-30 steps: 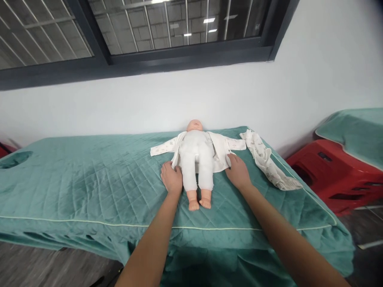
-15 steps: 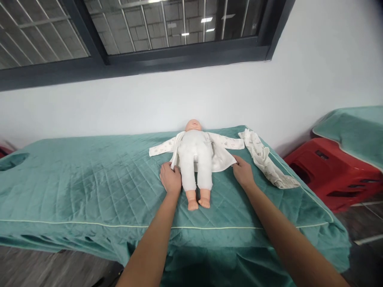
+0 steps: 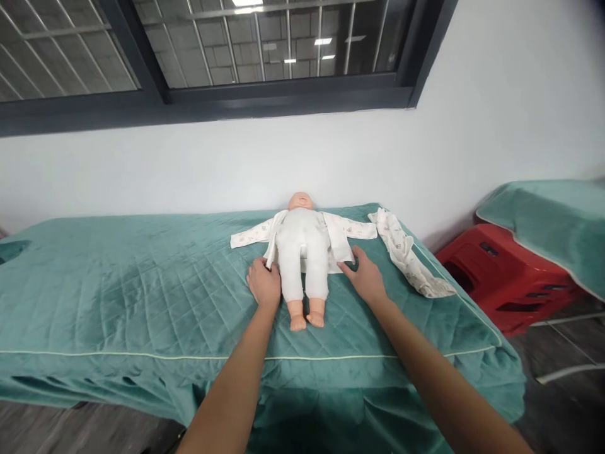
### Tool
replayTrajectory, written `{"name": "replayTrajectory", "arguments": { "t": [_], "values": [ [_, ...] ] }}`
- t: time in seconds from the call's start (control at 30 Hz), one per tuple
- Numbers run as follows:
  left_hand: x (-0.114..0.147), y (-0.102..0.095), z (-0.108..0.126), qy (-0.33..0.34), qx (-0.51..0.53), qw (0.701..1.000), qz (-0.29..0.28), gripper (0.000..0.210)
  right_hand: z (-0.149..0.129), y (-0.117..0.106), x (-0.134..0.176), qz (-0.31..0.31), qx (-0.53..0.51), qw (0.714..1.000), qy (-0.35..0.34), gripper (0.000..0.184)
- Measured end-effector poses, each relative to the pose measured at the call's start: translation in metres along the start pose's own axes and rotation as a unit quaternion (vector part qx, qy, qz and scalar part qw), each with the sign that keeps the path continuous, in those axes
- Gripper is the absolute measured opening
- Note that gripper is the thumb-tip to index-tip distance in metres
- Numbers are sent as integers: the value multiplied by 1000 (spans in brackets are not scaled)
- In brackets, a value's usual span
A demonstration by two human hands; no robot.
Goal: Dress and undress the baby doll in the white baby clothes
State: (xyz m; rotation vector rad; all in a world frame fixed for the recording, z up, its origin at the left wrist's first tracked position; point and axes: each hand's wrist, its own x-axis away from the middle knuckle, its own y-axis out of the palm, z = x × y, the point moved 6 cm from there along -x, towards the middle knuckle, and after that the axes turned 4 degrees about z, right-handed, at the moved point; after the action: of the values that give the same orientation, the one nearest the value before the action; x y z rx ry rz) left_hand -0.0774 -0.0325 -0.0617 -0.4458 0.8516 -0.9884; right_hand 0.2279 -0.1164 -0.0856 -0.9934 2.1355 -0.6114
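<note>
A baby doll [image 3: 302, 233] with a white cloth body lies on its back, head toward the wall and bare feet toward me. Its arms are in the printed sleeves of a white baby shirt [image 3: 339, 243], which lies open at the front and is spread under the body. My left hand [image 3: 265, 282] is closed on the lower edge of the shirt's left front panel, beside the doll's leg. By the lower corner of the right panel is my right hand [image 3: 366, 277], thumb and forefinger apart, its fingertips at the cloth edge.
Crumpled printed baby trousers [image 3: 411, 255] lie to the right on the green quilted bed cover [image 3: 142, 284]. Beyond the bed's right end stands a red plastic stool [image 3: 505, 277], near another green cover [image 3: 548, 214]. A white wall and a barred window [image 3: 283, 94] are behind.
My right hand has moved inward to the left, bringing the shirt's right panel closer to the doll, and its grip has loosened. My left hand stays at the left panel. The view has shifted slightly.
</note>
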Motion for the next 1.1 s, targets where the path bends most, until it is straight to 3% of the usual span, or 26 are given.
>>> {"name": "replayTrajectory", "arguments": {
  "t": [0.2,0.43,0.6,1.1],
  "values": [
    [0,-3,2,3,17,1000,-1,20,-35,-1,0,25,106,988,-111,75],
    [1,-4,-4,-9,37,999,18,17,-35,-3,-9,10,77,997,7,37],
    [3,-3,-10,-22,62,997,37,17,-14,-13,-5,45,56,995,71,36],
    [10,-13,-9,-33,121,991,55,13,-2,-15,12,71,27,993,94,37]
  ]
}}
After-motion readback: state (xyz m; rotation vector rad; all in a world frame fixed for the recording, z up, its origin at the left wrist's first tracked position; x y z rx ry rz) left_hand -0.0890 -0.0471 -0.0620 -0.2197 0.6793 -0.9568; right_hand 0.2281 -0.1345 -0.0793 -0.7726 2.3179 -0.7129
